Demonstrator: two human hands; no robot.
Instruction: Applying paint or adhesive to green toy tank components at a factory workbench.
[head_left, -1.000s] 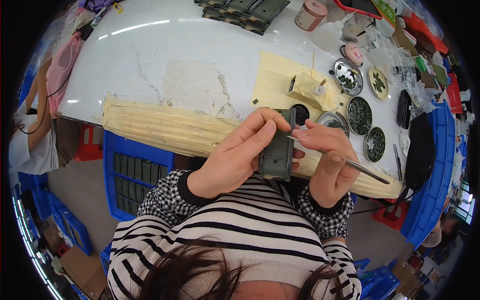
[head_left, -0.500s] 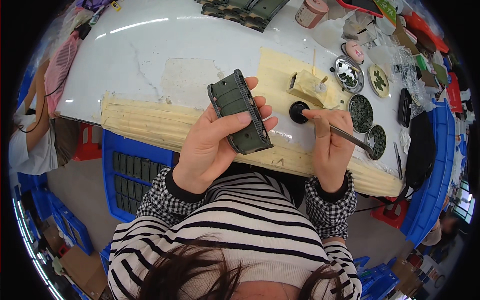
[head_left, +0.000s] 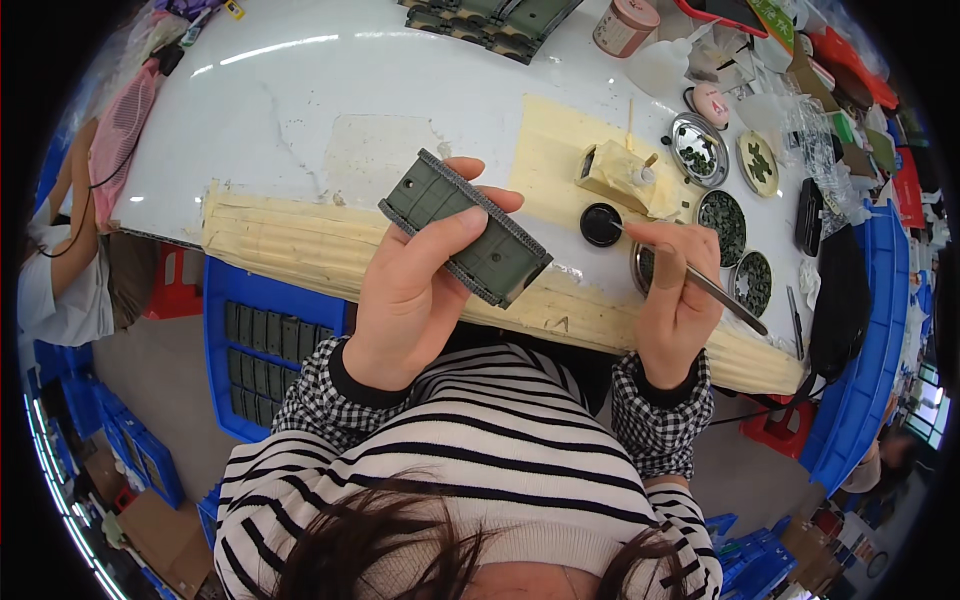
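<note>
My left hand (head_left: 405, 290) holds a dark green model tank hull (head_left: 432, 200) above the table's near edge. My thumb presses on its flat top and the fingers reach round the far side. Dark tracks run along both long edges, and the hull slants from upper left to lower right. In my right hand (head_left: 682, 285) is a pair of metal tweezers (head_left: 728, 299), pinched between thumb and fingers. The tweezers' tip is at the right rim of a small round black dish (head_left: 600, 226). Whether the tip grips a small part is too small to tell.
Round tins of small green parts (head_left: 721, 222) stand right of a tape-wrapped block (head_left: 622, 180). More green hulls (head_left: 500, 25) lie at the far edge. A blue crate (head_left: 215, 340) with rows of green pieces sits below the table at left. Yellowish tape (head_left: 290, 245) covers the near edge.
The hull's far end has swung left, so it lies more slanted in my left hand. My right hand has shifted slightly right with the tweezers, uncovering the black dish more.
</note>
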